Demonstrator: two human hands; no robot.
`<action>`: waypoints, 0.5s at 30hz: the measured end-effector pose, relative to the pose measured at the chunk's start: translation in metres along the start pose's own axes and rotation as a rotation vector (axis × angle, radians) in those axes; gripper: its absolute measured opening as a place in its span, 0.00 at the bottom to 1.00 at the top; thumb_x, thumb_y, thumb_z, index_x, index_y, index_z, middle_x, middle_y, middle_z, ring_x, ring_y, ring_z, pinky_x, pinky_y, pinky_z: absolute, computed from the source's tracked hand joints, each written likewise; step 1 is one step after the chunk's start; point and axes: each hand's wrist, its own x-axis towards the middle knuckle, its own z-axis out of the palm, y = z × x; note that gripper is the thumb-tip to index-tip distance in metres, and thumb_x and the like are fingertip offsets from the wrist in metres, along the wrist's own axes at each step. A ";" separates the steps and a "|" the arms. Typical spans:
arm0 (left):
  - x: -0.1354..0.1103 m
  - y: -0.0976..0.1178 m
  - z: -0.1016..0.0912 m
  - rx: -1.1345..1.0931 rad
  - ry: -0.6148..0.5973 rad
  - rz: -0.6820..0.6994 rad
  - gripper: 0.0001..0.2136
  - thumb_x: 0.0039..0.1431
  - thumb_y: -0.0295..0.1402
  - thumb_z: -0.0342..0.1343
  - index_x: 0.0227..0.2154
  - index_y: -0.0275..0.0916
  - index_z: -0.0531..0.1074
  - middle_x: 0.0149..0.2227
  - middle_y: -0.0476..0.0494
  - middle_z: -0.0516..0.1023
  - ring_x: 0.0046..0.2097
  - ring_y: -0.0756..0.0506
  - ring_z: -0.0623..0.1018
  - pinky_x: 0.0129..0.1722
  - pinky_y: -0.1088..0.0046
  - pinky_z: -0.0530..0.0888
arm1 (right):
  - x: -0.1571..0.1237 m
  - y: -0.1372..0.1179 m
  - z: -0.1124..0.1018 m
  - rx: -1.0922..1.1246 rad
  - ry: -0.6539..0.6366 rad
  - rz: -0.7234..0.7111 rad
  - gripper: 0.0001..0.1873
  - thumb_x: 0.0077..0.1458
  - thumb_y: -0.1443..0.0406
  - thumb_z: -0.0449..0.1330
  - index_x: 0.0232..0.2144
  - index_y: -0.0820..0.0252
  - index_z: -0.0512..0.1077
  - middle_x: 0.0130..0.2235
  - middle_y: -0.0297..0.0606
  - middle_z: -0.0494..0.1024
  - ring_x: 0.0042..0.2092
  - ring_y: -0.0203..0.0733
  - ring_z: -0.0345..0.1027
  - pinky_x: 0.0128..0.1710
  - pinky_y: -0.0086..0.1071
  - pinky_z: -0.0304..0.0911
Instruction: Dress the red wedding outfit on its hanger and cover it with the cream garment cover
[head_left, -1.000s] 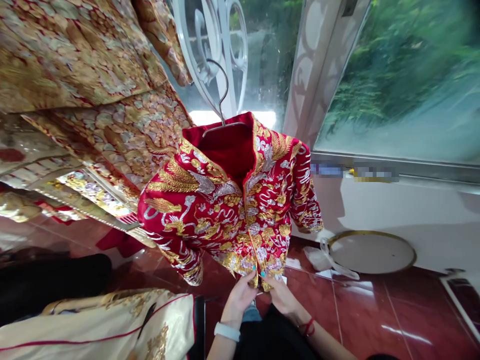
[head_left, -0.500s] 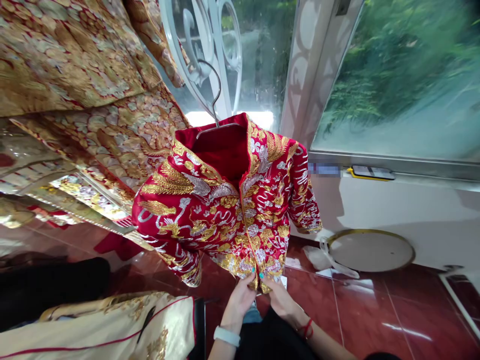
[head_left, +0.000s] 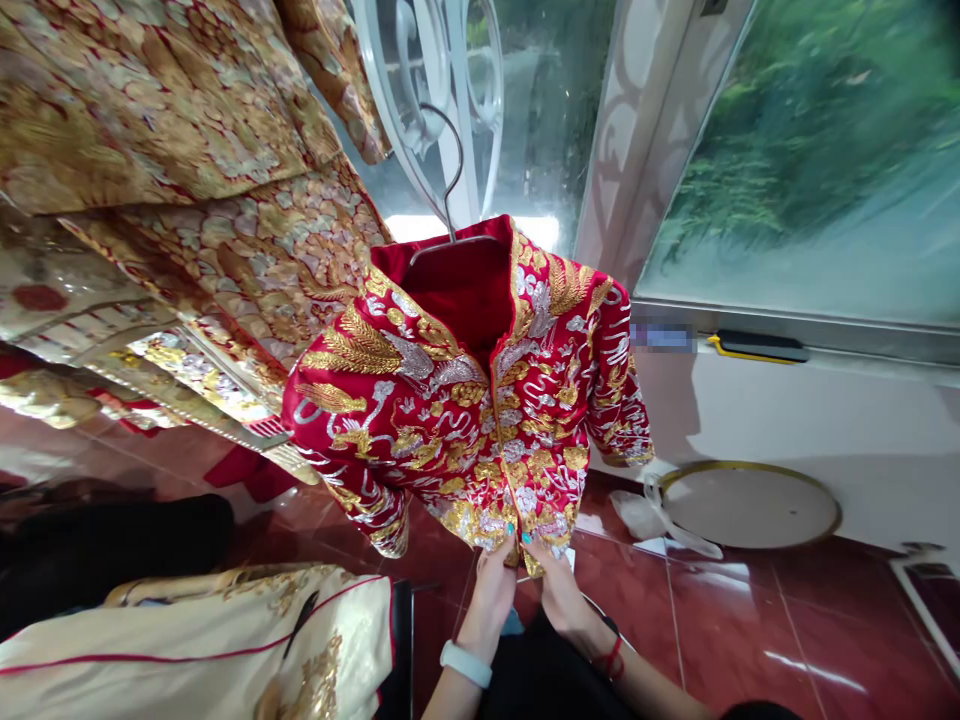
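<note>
A red jacket [head_left: 450, 420] with gold and silver embroidery hangs in front of me on a metal hanger [head_left: 451, 190]. Its standing collar is spread, and the front edges run down the middle close together. My left hand [head_left: 495, 580] pinches the bottom corner of one front edge, thumb on top. Right beside it, my right hand [head_left: 557, 583] grips the matching corner of the other edge. The fingers beneath the hem are hidden. Both sleeves hang loose at the sides.
Gold embroidered garments [head_left: 202, 150] hang at the left. A cream garment with red piping [head_left: 225, 640] lies at lower left. On the window ledge rests a phone-like dark object [head_left: 761, 346]. A round gold-rimmed panel [head_left: 754, 505] leans at the wall, above red floor tiles [head_left: 720, 620].
The view has shifted slightly, so the jacket and surroundings appear a little further right. Both hands keep their hold on the jacket's lower front corners.
</note>
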 end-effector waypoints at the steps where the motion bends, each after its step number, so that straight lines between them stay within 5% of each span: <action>1: -0.001 0.000 0.001 0.001 -0.001 0.003 0.05 0.47 0.22 0.65 0.26 0.37 0.78 0.31 0.44 0.82 0.35 0.45 0.79 0.47 0.68 0.73 | 0.000 0.001 0.001 0.007 0.029 -0.001 0.29 0.35 0.60 0.74 0.43 0.55 0.77 0.42 0.39 0.82 0.48 0.53 0.73 0.53 0.43 0.66; 7: -0.005 -0.002 0.003 0.005 0.001 0.049 0.10 0.39 0.28 0.71 0.27 0.37 0.78 0.31 0.44 0.83 0.35 0.45 0.80 0.46 0.68 0.73 | -0.004 0.001 0.003 0.026 0.108 -0.013 0.23 0.32 0.60 0.74 0.35 0.57 0.78 0.36 0.38 0.82 0.45 0.52 0.74 0.51 0.42 0.68; 15: -0.008 -0.006 0.002 0.023 0.007 0.099 0.13 0.36 0.31 0.72 0.28 0.38 0.78 0.32 0.45 0.83 0.39 0.43 0.81 0.48 0.68 0.73 | -0.007 -0.006 0.008 0.013 0.117 -0.059 0.26 0.32 0.59 0.74 0.38 0.57 0.78 0.38 0.38 0.82 0.46 0.50 0.74 0.52 0.42 0.67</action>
